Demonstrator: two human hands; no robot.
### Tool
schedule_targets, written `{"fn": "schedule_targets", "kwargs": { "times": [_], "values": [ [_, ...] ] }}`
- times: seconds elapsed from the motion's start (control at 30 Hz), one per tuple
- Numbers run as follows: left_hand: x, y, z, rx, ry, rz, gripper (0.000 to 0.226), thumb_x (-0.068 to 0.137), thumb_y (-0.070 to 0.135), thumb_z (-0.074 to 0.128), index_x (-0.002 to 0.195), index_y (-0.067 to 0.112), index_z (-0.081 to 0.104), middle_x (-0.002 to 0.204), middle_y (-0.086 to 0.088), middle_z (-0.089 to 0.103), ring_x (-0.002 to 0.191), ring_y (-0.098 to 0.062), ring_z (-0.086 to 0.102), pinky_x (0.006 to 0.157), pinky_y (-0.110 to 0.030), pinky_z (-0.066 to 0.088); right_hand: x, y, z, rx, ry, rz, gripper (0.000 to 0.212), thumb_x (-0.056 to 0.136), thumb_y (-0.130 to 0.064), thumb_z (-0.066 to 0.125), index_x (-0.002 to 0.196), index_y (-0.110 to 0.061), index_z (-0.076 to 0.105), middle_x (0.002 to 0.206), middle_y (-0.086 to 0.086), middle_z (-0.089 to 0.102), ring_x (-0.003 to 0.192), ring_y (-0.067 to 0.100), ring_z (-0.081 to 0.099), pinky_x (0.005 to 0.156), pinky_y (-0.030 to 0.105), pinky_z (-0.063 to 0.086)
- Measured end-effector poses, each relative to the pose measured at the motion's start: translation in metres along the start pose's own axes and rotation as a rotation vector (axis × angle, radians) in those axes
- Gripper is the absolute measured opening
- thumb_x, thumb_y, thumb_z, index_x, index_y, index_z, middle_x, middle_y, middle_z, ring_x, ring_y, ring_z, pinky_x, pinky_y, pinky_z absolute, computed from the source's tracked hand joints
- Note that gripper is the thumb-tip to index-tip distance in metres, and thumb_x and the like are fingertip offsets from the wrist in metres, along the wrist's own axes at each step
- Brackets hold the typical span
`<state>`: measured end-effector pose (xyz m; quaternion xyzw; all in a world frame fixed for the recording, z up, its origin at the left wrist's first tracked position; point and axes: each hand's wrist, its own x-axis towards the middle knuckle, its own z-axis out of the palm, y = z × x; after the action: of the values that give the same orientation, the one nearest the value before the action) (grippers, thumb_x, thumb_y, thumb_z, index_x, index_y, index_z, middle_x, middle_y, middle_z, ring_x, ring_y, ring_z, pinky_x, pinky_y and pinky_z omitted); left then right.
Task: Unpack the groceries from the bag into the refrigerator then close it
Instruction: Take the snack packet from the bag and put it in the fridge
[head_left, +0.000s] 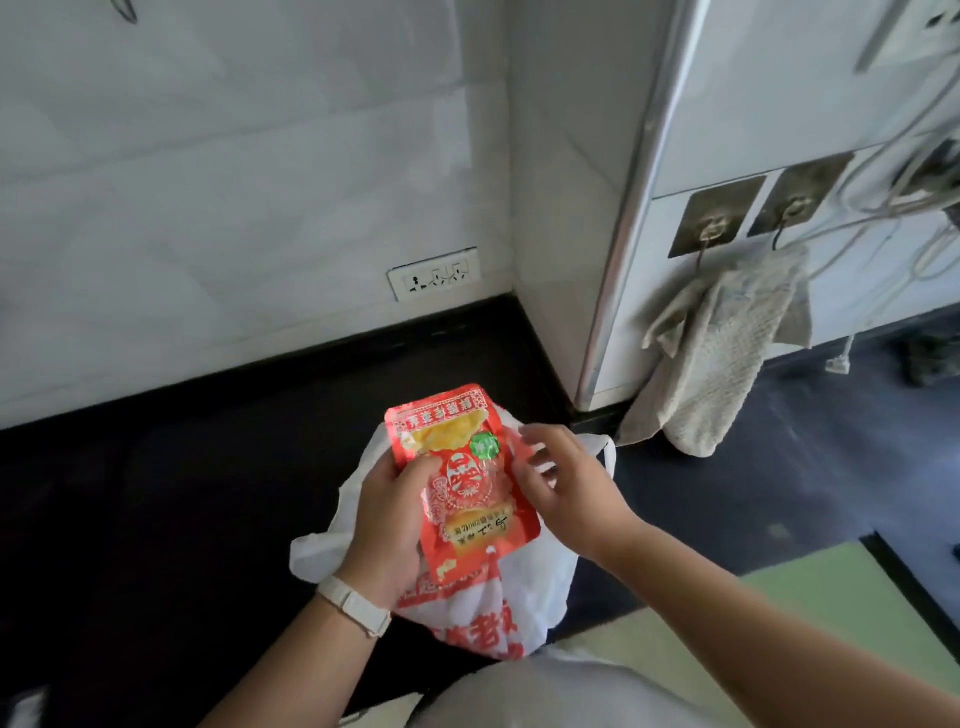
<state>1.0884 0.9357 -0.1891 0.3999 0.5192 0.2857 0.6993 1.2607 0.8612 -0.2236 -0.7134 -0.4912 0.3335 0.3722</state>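
Observation:
A white plastic grocery bag (524, 587) with red print sits on the black countertop (156, 493). Above it my left hand (387, 525) grips a red food pouch (462, 483) with yellow pictures and a green sticker, thumb across its front. My right hand (563, 483) hovers just right of the pouch, fingers spread and loosely bent, holding nothing. A white band circles my left wrist. The refrigerator does not show in this view.
A white wall with a power socket (434, 275) backs the counter. A metal-edged wall corner (628, 208) stands at right, with hooks, a hanging knitted cloth (722, 353) and cables. A green surface (810, 623) lies at lower right.

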Motion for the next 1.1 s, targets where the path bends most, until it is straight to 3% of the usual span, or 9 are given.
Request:
{"fn": "schedule_targets", "kwargs": {
  "times": [0.1,0.17,0.27,0.43,0.6,0.87,1.0,1.1],
  "values": [
    [-0.017,-0.001,0.015,0.062,0.022,0.102,0.021,0.099,0.016,0.054,0.113,0.014,0.069,0.105,-0.012,0.075,0.098,-0.032,0.073,0.092,-0.058,0.054,-0.001,-0.022,-0.013,0.332,-0.086,0.117,0.044,0.093,-0.045,0.058,0.133,-0.032,0.045,0.115,-0.013,0.060,0.094,0.008,0.068,0.079,0.034,0.061],
    [-0.029,0.000,0.024,0.089,0.051,0.161,0.020,0.099,0.018,0.056,0.114,0.017,0.069,0.108,-0.009,0.075,0.100,-0.030,0.072,0.092,-0.058,0.054,-0.003,-0.031,-0.018,0.417,-0.155,0.116,0.044,0.091,-0.042,0.061,0.131,-0.032,0.044,0.110,-0.013,0.065,0.094,0.005,0.069,0.080,0.034,0.060],
    [-0.044,0.000,0.033,0.111,0.089,0.218,0.019,0.098,0.018,0.059,0.115,0.022,0.067,0.109,-0.003,0.075,0.101,-0.025,0.073,0.090,-0.053,0.056,-0.004,-0.034,-0.021,0.431,-0.146,0.065,0.044,0.091,-0.035,0.065,0.130,-0.031,0.045,0.112,-0.013,0.064,0.096,0.003,0.068,0.082,0.033,0.060],
    [-0.071,-0.007,0.046,0.172,0.183,0.282,0.031,0.093,0.020,0.066,0.123,0.027,0.059,0.110,0.006,0.074,0.101,-0.015,0.072,0.087,-0.042,0.059,-0.005,-0.032,-0.017,0.466,-0.205,-0.027,0.033,0.089,-0.030,0.068,0.114,-0.044,0.050,0.116,-0.009,0.064,0.104,0.008,0.066,0.086,0.037,0.058],
    [-0.103,-0.019,0.036,0.082,0.344,0.282,0.032,0.094,0.014,0.067,0.121,0.029,0.060,0.108,0.006,0.074,0.098,-0.015,0.073,0.076,-0.030,0.061,-0.020,-0.043,-0.002,0.415,-0.347,-0.113,0.045,0.089,-0.030,0.067,0.128,-0.032,0.047,0.118,-0.013,0.063,0.104,0.004,0.065,0.085,0.034,0.058],
    [-0.160,-0.034,-0.013,-0.132,0.587,0.301,0.035,0.091,0.014,0.069,0.123,0.027,0.061,0.110,-0.002,0.074,0.098,-0.026,0.073,0.085,-0.051,0.058,-0.063,-0.083,0.033,0.410,-0.573,-0.192,0.034,0.092,-0.025,0.064,0.117,-0.041,0.047,0.105,-0.013,0.066,0.089,0.001,0.070,0.064,0.021,0.058],
    [-0.193,-0.047,-0.044,-0.209,0.686,0.332,0.035,0.091,0.016,0.068,0.123,0.026,0.060,0.108,-0.002,0.075,0.094,-0.026,0.075,0.081,-0.048,0.060,-0.087,-0.103,0.064,0.324,-0.628,-0.252,0.041,0.090,-0.028,0.066,0.125,-0.038,0.047,0.100,-0.020,0.063,0.090,0.002,0.069,0.067,0.031,0.062],
    [-0.227,-0.059,-0.074,-0.257,0.725,0.338,0.034,0.092,0.015,0.067,0.123,0.025,0.060,0.108,-0.003,0.076,0.094,-0.027,0.075,0.082,-0.049,0.060,-0.113,-0.122,0.097,0.240,-0.687,-0.328,0.040,0.088,-0.032,0.066,0.118,-0.048,0.044,0.100,-0.030,0.060,0.092,-0.001,0.067,0.069,0.027,0.061]
  ]
}}
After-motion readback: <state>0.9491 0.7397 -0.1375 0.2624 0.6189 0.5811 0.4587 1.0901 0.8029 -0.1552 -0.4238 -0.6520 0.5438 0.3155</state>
